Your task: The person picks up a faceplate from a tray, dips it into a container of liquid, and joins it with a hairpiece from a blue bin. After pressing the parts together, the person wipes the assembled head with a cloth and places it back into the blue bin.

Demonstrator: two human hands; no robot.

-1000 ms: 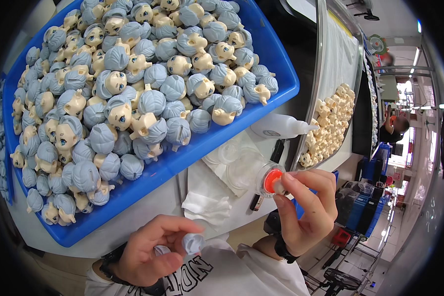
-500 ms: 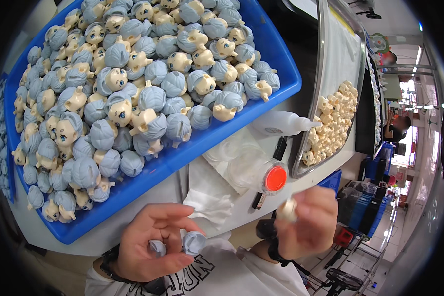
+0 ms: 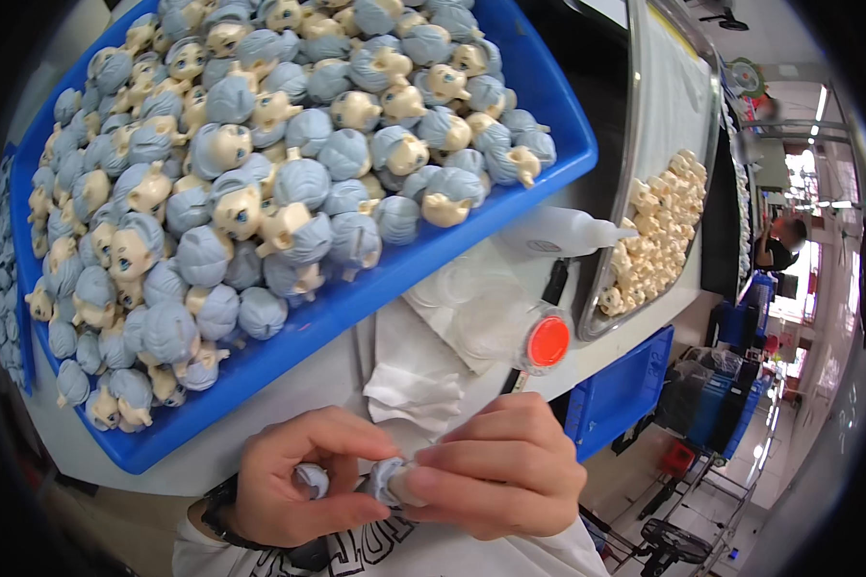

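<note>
My left hand holds a small blue-grey doll hair piece between thumb and fingers. Another blue-grey piece is tucked in the same palm. Meeting it from the right, my right hand pinches a cream doll face part against the hair piece. Fingers hide most of that cream part, and I cannot tell how deep it sits. Beyond my hands stands a blue bin heaped with doll heads with blue-grey hair and cream faces.
A metal tray at the right carries many cream parts. Between bin and tray lie a white squeeze bottle, a clear jar with a red lid and a crumpled white cloth. A blue crate sits below the table edge.
My right hand has moved left and down, bringing the cream face part to the hair piece in my left hand. The left hand has stayed nearly in place.
</note>
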